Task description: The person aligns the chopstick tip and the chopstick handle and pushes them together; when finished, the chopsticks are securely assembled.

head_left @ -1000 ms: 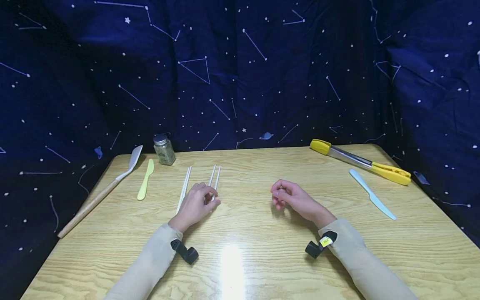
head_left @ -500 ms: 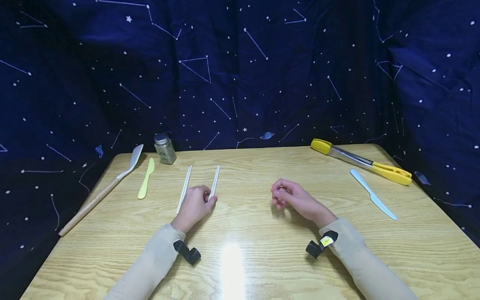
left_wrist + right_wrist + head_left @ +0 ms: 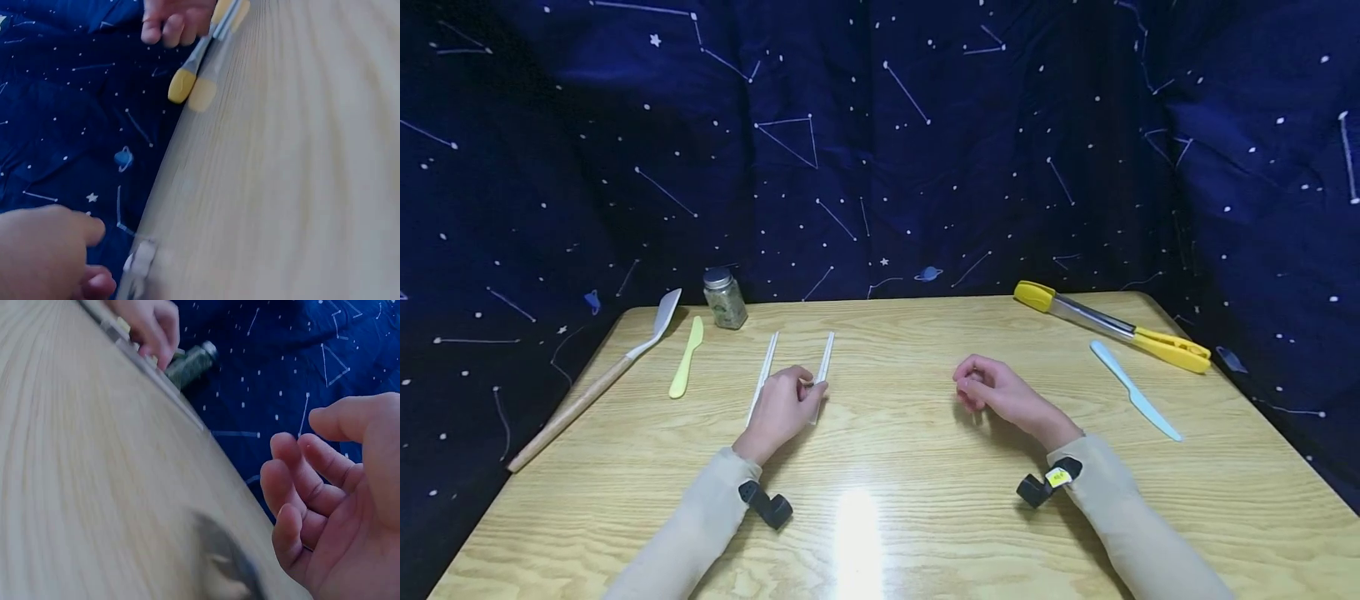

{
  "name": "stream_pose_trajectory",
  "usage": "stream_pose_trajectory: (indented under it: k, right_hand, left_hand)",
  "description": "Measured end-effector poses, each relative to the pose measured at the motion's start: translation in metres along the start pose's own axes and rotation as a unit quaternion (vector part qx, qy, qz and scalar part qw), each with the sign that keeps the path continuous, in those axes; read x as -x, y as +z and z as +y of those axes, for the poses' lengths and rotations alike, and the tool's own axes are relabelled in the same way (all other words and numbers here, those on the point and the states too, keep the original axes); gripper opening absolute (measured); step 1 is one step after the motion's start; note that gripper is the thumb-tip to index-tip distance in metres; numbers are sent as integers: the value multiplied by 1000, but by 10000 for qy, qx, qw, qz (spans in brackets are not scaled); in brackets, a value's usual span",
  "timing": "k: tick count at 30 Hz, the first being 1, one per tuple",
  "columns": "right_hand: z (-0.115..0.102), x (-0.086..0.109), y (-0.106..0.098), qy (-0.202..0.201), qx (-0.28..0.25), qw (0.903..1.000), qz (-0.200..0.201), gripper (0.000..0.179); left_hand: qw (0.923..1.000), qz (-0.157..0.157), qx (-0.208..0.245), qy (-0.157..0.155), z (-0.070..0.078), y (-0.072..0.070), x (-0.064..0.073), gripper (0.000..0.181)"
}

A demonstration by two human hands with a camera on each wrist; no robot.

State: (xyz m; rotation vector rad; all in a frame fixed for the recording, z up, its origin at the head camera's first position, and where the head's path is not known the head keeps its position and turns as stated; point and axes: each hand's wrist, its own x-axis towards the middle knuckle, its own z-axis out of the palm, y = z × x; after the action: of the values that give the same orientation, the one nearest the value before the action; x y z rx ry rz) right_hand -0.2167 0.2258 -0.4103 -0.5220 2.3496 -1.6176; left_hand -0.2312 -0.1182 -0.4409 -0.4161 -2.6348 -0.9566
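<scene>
Two pairs of thin white chopsticks lie on the table in the head view. My left hand (image 3: 778, 408) reaches over the nearer-to-centre pair of chopsticks (image 3: 826, 354), pinching it between thumb and fingers around its middle. Part of that pair is hidden by the fingertips; its lower ends show below the thumb. The other pair of chopsticks (image 3: 764, 371) runs alongside to the left, partly covered by the same hand. My right hand (image 3: 1003, 398) hovers low over the table right of centre, fingers loosely curled, holding nothing; its bare palm shows in the right wrist view.
On the left lie a wooden-handled spatula (image 3: 597, 390) and a yellow knife (image 3: 687, 358), with a spice jar (image 3: 726, 302) behind them. Yellow-ended tongs (image 3: 1093, 315) and a light blue knife (image 3: 1135, 390) lie on the right. A dark starry cloth (image 3: 880, 150) hangs behind the wooden table (image 3: 917, 467).
One second ago the pair of chopsticks under the left hand stood apart; now the two sticks lie together. The left hand has shifted slightly left. The right hand has barely moved.
</scene>
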Motion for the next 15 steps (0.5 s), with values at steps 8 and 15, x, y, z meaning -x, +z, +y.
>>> stream_pose_trajectory:
  k: [8,15]
  right_hand:
    - [9,14,-23,-127,1284,9905,480,22]
    - [13,21,-52,-386,3456,9336,862,33]
  left_hand:
    - [9990,129,-73,424,-9,-19,-6,23]
    - [9959,-666,-168,595,-24,-51,-7,37]
